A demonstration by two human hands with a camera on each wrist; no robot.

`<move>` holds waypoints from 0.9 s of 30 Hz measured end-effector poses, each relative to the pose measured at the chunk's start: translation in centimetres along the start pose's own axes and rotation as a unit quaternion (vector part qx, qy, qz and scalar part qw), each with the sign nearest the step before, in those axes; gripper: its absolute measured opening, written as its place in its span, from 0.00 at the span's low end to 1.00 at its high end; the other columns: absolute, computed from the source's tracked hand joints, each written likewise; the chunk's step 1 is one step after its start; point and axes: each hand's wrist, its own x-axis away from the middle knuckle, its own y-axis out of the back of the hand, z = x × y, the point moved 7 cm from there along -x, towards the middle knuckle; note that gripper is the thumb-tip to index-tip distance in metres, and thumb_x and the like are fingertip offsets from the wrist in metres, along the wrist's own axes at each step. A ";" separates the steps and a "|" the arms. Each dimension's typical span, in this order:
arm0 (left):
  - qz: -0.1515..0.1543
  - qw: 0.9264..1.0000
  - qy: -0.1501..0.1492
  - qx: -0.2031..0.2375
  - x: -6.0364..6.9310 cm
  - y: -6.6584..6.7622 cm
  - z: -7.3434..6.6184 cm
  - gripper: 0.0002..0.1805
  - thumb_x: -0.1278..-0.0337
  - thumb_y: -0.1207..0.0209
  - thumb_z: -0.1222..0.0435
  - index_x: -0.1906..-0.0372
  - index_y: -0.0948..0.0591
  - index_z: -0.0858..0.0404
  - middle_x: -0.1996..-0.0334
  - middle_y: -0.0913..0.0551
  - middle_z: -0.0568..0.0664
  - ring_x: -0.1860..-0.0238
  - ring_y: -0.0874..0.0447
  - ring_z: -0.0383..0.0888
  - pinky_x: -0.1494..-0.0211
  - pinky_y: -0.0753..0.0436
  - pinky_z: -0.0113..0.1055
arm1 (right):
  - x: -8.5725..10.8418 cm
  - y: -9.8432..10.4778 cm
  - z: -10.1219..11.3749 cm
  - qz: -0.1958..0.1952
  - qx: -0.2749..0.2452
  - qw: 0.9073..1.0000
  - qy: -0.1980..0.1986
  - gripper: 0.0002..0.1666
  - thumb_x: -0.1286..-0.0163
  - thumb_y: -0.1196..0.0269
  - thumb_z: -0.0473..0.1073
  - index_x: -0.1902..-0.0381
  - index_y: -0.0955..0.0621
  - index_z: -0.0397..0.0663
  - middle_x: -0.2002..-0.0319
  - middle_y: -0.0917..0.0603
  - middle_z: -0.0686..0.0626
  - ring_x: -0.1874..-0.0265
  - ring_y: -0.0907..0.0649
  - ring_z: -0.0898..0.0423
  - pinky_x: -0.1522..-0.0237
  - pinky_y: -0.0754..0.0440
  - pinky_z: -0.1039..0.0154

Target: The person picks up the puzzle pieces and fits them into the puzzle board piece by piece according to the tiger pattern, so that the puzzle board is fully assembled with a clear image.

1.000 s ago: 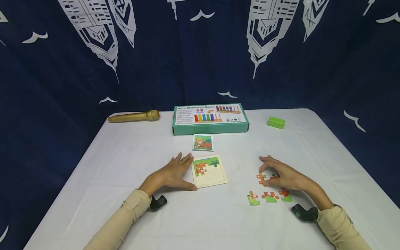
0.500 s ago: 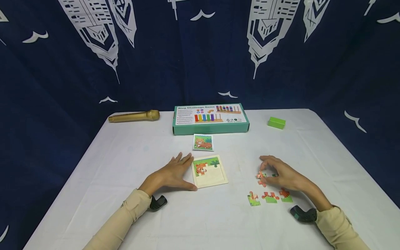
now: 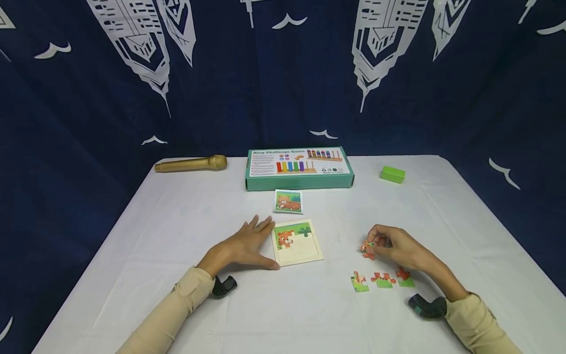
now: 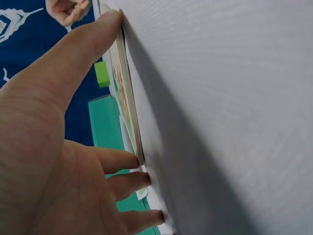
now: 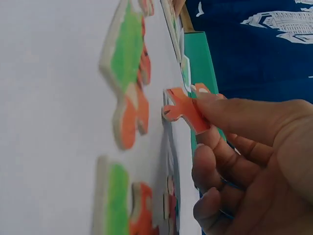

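Observation:
My right hand point(image 3: 403, 247) pinches an orange jigsaw piece point(image 5: 188, 108) between thumb and fingers, tilted up off the cloth. Below it on the table lie more tiger-patterned pieces point(image 3: 382, 280) with green edges; in the right wrist view some loom close and blurred. My left hand point(image 3: 245, 247) lies spread along the left side of a wooden puzzle board point(image 3: 300, 252), thumb at its near corner and fingers at the far one. The board's upper part bears fitted pieces showing a tiger's face point(image 3: 284, 239) and greenery. The right hand partly hides the spot beneath it.
Just behind the board lies a tiger picture card point(image 3: 288, 201). Farther back stand a green game box point(image 3: 299, 169), a gold microphone-shaped object point(image 3: 191, 163) at left and a bright green block point(image 3: 392, 174) at right. A dark patterned curtain point(image 3: 265, 98) hangs behind.
My right hand's fingers have closed together on the orange jigsaw piece, which is now tilted up. The left hand and the board have stayed put.

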 end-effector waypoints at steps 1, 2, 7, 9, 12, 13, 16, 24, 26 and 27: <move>0.000 1.000 0.000 -0.001 0.0 0.0 0.0 0.63 0.59 0.35 0.34 0.24 0.49 0.63 0.23 0.55 0.52 0.24 0.67 0.58 0.25 0.60 0.54 | -0.1 0.0 0.0 0.001 -0.011 1.000 -0.006 0.07 0.37 0.34 0.36 0.64 0.22 0.48 0.72 0.23 0.53 0.74 0.25 0.62 0.75 0.27 0.69; 0.001 1.000 0.000 0.000 0.0 0.0 0.0 0.63 0.59 0.35 0.34 0.24 0.49 0.63 0.23 0.56 0.52 0.24 0.67 0.58 0.25 0.60 0.54 | -0.3 0.1 0.0 0.000 -0.023 1.000 -0.013 0.06 0.37 0.35 0.37 0.64 0.22 0.48 0.72 0.23 0.52 0.75 0.25 0.61 0.76 0.27 0.69; -0.002 1.000 -0.002 -0.001 0.1 0.0 0.0 0.62 0.59 0.35 0.35 0.25 0.49 0.64 0.23 0.55 0.52 0.24 0.66 0.58 0.25 0.59 0.55 | -1.4 0.4 0.6 -0.022 -0.056 0.998 -0.033 0.10 0.36 0.34 0.45 0.64 0.22 0.47 0.71 0.20 0.49 0.72 0.22 0.57 0.73 0.25 0.67; -0.003 1.000 -0.004 -0.001 0.1 0.0 0.0 0.62 0.59 0.35 0.35 0.25 0.49 0.64 0.23 0.55 0.53 0.24 0.66 0.59 0.25 0.59 0.55 | -2.0 0.3 1.0 -0.026 -0.067 0.997 -0.032 0.11 0.35 0.34 0.47 0.63 0.22 0.47 0.70 0.19 0.49 0.70 0.21 0.56 0.71 0.24 0.67; -0.003 1.000 -0.003 -0.003 0.0 0.0 0.0 0.62 0.59 0.35 0.35 0.25 0.49 0.64 0.23 0.55 0.52 0.24 0.66 0.59 0.25 0.59 0.55 | -2.9 -0.2 1.7 -0.017 -0.102 0.994 -0.028 0.12 0.33 0.37 0.47 0.61 0.22 0.44 0.68 0.19 0.47 0.68 0.19 0.54 0.69 0.21 0.64; -0.003 1.000 -0.004 -0.003 0.0 0.0 0.0 0.62 0.59 0.35 0.35 0.25 0.49 0.64 0.23 0.55 0.52 0.24 0.66 0.58 0.25 0.59 0.55 | -3.2 -0.5 1.9 -0.012 -0.118 0.993 -0.026 0.12 0.32 0.37 0.46 0.60 0.22 0.43 0.67 0.19 0.46 0.69 0.18 0.54 0.69 0.19 0.63; -0.002 1.000 -0.004 -0.001 0.0 0.0 0.0 0.63 0.59 0.35 0.34 0.24 0.49 0.64 0.23 0.55 0.52 0.24 0.67 0.58 0.25 0.59 0.55 | -4.0 -1.3 2.7 0.006 -0.159 0.987 -0.017 0.11 0.31 0.39 0.41 0.59 0.24 0.38 0.66 0.20 0.42 0.70 0.17 0.53 0.69 0.16 0.59; -0.002 1.000 -0.010 -0.009 -0.1 -0.2 0.1 0.63 0.59 0.37 0.33 0.24 0.50 0.63 0.23 0.56 0.52 0.24 0.67 0.58 0.25 0.59 0.55 | -5.9 -3.7 4.6 0.040 -0.222 0.974 -0.035 0.11 0.33 0.39 0.35 0.56 0.24 0.33 0.66 0.22 0.41 0.73 0.15 0.55 0.69 0.14 0.55; -0.004 1.000 -0.010 -0.010 -0.2 -0.1 0.1 0.63 0.59 0.36 0.33 0.24 0.50 0.63 0.23 0.55 0.52 0.24 0.67 0.58 0.25 0.59 0.55 | -6.4 -4.3 5.1 0.043 -0.231 0.972 -0.030 0.11 0.33 0.40 0.33 0.55 0.24 0.33 0.66 0.23 0.40 0.72 0.15 0.54 0.68 0.14 0.53; -0.004 1.000 -0.010 -0.010 -0.2 -0.1 0.1 0.63 0.59 0.36 0.33 0.24 0.50 0.63 0.23 0.55 0.52 0.24 0.67 0.58 0.25 0.58 0.55 | -6.6 -4.5 5.4 0.044 -0.235 0.971 -0.028 0.11 0.34 0.40 0.32 0.54 0.24 0.32 0.66 0.23 0.40 0.72 0.15 0.54 0.67 0.14 0.53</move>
